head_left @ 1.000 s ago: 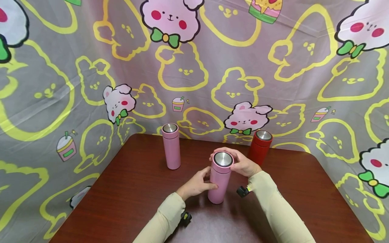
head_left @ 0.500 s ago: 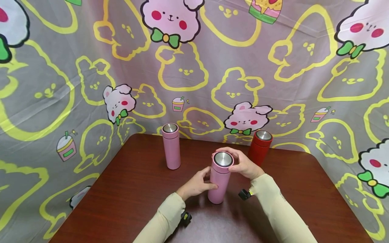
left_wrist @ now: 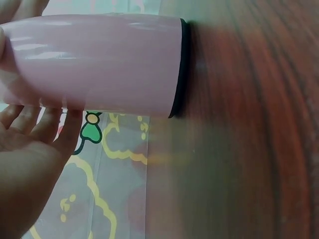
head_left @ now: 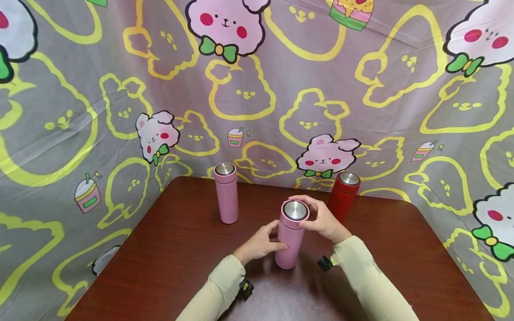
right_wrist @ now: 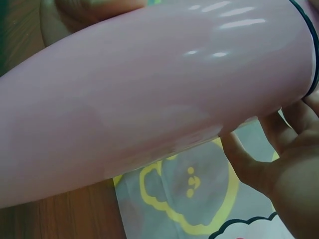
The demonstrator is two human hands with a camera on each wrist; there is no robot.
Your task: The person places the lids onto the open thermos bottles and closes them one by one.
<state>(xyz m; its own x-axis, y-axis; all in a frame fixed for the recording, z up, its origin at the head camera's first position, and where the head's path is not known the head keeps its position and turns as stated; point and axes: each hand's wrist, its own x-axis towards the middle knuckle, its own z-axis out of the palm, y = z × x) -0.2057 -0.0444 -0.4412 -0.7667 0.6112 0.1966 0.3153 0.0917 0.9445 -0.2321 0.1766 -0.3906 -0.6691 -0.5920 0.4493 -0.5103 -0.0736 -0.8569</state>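
Note:
A pink thermos bottle [head_left: 290, 249] stands upright near the middle of the table, its lid [head_left: 295, 210] topped with a silver disc. My left hand [head_left: 259, 243] grips its body from the left, thumb across the near side. Up at the lid, my right hand [head_left: 324, 219] curls round from the right, thumb in front and fingers behind. In the left wrist view the black base ring [left_wrist: 182, 69] sits at the tabletop. A dark seam [right_wrist: 314, 45] between lid and body shows in the right wrist view, with right-hand fingers close to it.
Another pink thermos bottle [head_left: 228, 198] stands at the back left of the brown table [head_left: 176, 249]. Behind my right hand is a red thermos bottle [head_left: 343, 198], partly covered by it. A patterned cloth [head_left: 249, 98] hangs around the table's back and sides.
My right hand has turned slightly round the lid, its wrist shifting right and a little nearer while the thumb slides left. My left hand and the bottle's body stay in place.

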